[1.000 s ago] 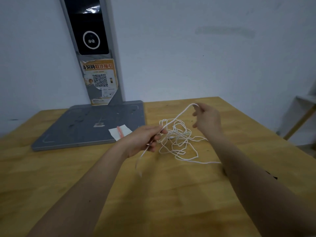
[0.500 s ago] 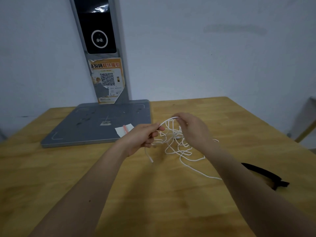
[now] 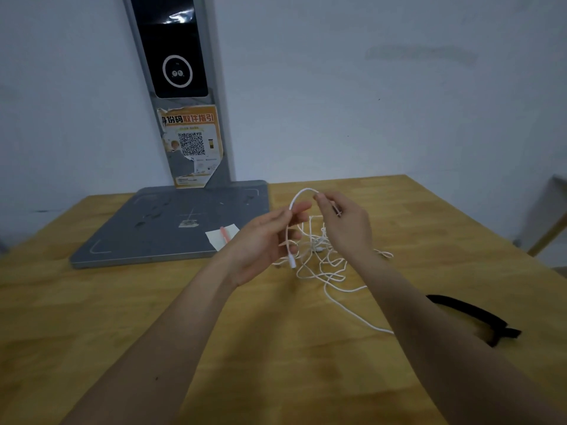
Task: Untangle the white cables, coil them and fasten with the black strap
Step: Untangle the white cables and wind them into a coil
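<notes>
1. Head view: the left hand [image 3: 264,240] and the right hand [image 3: 343,225] each pinch one free end of the white cables [image 3: 322,256], arched between them above the tabletop [image 3: 122,317].
2. The untangling seems just begun; the next move should draw this end out of the knot. The black strap [image 3: 472,317] lies near right.

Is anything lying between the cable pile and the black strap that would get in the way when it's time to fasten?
Only the person's own right forearm crosses between the white cables and the black strap, covering the strap's near end. The wooden table shows nothing else between them.
</notes>
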